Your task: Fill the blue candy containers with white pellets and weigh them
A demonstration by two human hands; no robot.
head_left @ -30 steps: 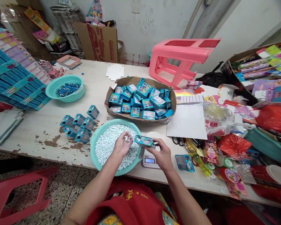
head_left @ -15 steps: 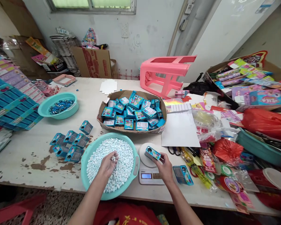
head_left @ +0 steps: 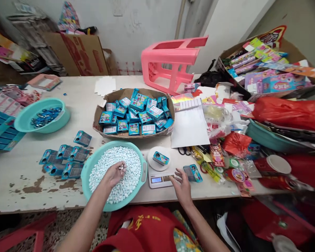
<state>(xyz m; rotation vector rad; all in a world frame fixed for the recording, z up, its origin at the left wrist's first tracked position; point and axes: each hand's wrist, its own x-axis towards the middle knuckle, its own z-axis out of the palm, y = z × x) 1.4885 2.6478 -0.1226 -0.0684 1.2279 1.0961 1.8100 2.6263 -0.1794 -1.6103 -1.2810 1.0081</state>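
My left hand (head_left: 114, 174) is over the turquoise basin (head_left: 85, 180), its fingers curled round a few small pale candies (head_left: 121, 167). Many more pale candies (head_left: 127, 185) fill the basin. A blue candy box (head_left: 161, 158) with a round hole in its top lies on the round pan of the kitchen scale (head_left: 161, 184). My right hand (head_left: 182, 185), fingers spread and holding nothing, hovers by the scale's front right edge. Just right of it, another blue candy box (head_left: 193, 173) lies on the table. Several open blue boxes (head_left: 65, 159) stand left of the basin.
Behind the basin, a cardboard tray (head_left: 133, 93) is heaped with blue boxes. A second turquoise basin (head_left: 64, 119) holds shiny blue pieces. A pink stool (head_left: 170, 63) lies on its side at the back. Scissors (head_left: 184, 151), wrappers and bags crowd the right side.
My right hand has let go of the blue box, now on the scale pan, and drawn back with fingers spread. My left hand stays over the candies. The head view has tilted down and shifted right.
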